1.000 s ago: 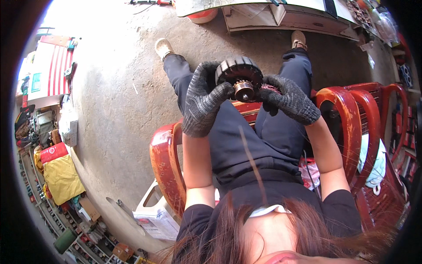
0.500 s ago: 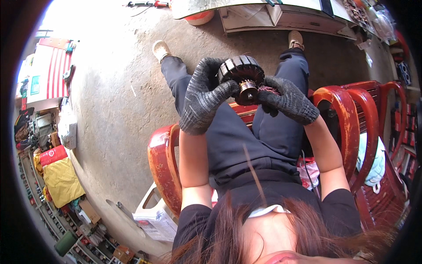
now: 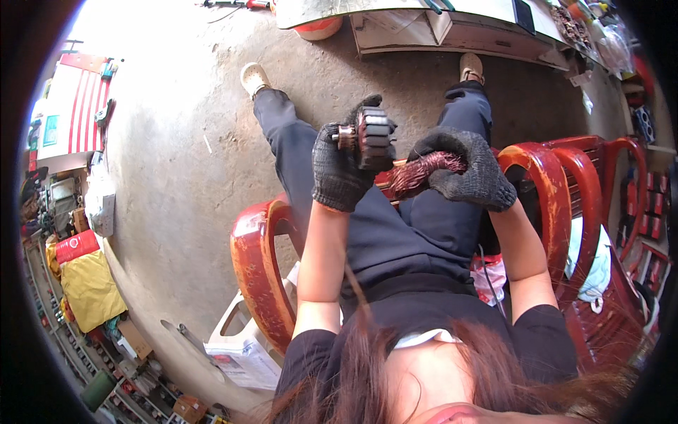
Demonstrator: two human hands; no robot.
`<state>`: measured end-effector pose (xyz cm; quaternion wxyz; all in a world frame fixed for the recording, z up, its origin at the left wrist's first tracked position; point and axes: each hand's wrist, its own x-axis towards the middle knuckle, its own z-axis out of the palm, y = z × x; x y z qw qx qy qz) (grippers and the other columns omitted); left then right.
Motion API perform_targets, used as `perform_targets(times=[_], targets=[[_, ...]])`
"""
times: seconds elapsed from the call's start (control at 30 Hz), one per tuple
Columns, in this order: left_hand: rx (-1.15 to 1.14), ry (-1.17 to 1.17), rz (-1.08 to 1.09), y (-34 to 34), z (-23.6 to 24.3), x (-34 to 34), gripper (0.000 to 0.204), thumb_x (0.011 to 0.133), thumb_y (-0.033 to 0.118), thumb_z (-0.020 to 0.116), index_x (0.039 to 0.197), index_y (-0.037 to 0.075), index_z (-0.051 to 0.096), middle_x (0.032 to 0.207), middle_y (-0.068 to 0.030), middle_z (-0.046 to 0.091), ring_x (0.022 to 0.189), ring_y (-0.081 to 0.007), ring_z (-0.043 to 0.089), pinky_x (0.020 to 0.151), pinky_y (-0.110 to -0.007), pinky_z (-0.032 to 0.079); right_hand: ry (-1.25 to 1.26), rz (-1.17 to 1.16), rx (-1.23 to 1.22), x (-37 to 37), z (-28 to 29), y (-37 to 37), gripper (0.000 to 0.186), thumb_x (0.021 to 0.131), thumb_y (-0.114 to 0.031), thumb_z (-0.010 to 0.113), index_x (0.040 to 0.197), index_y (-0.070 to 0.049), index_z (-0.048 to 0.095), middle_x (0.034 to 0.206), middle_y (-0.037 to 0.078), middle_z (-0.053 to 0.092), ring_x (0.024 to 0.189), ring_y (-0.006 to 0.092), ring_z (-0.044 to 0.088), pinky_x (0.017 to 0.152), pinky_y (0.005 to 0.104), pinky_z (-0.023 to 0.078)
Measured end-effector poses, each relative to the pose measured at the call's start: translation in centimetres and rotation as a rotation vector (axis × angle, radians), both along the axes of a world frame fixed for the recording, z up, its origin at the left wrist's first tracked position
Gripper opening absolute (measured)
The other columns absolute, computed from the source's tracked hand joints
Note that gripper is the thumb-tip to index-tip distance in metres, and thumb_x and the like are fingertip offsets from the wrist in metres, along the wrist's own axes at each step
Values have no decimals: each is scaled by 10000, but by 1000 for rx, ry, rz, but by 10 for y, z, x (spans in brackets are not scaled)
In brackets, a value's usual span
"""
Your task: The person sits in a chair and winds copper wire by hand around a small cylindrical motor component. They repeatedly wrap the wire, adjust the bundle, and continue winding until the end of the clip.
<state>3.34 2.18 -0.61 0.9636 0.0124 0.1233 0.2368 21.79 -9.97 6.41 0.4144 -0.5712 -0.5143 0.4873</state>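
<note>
My left hand (image 3: 335,173), in a dark grey knit glove, grips a motor armature (image 3: 376,138) over my lap. Dark metal segments ring the armature's drum, and its copper-coloured commutator (image 3: 345,137) and short shaft point left. Just to the right, my right hand (image 3: 474,173), gloved the same way, is closed around a bundle of thin reddish-brown wire (image 3: 426,172). The strands stick out of the fist toward the armature, with a gap between the two. Part of the bundle is hidden inside the glove.
I sit on a red wooden armchair (image 3: 265,268). A white bench with a drawer (image 3: 459,44) stands beyond my feet, an orange-red bucket (image 3: 319,30) beneath it. At left are shelves of small goods and a yellow cloth (image 3: 92,290). A plastic stool (image 3: 247,325) bears newspaper (image 3: 244,362).
Both hands held the armature close together before. Now my left hand alone holds it, turned so the commutator faces left, and my right hand has drawn away with the wire bundle showing.
</note>
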Motion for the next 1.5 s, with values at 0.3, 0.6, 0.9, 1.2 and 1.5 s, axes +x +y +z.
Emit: perform_targets(times=[0.3,0.6,0.9,1.2,1.5], targets=[[858,511,98,-21,-28,-7,334,859,126,525,1133,-54,585,962,-109,649,802,-205,622,703,-340,526,272,-84,-68,0,12,-3,313,729,-83,681,1024,15,640,923,77,671,820,135,630,743,273,520],[1056,428,94,-23,1,-8,430,900,244,566,1263,19,515,1039,-97,649,871,-107,603,724,-241,514,-123,-332,242,-1,10,-1,379,662,-1,645,1041,18,629,919,95,677,787,144,644,704,271,530],[178,16,-12,-41,-23,-3,475,920,282,491,1271,-37,473,1177,-189,583,1068,-304,593,976,-434,473,544,-279,234,-13,-4,4,400,818,-202,706,1121,20,569,985,109,648,591,114,595,473,215,465],[-225,-326,-2,-51,-33,14,426,954,269,433,1290,12,490,1239,-136,575,1127,-298,568,1015,-475,427,164,-471,171,-2,-20,-10,424,830,-260,652,1163,-11,569,977,92,645,717,133,627,578,228,508],[123,27,338,-65,-7,18,508,847,133,641,1295,70,411,1207,-135,542,1073,-265,578,918,-429,511,-189,-737,501,-5,-8,13,311,777,-10,662,1079,-13,588,1013,95,642,871,173,638,769,280,522]])
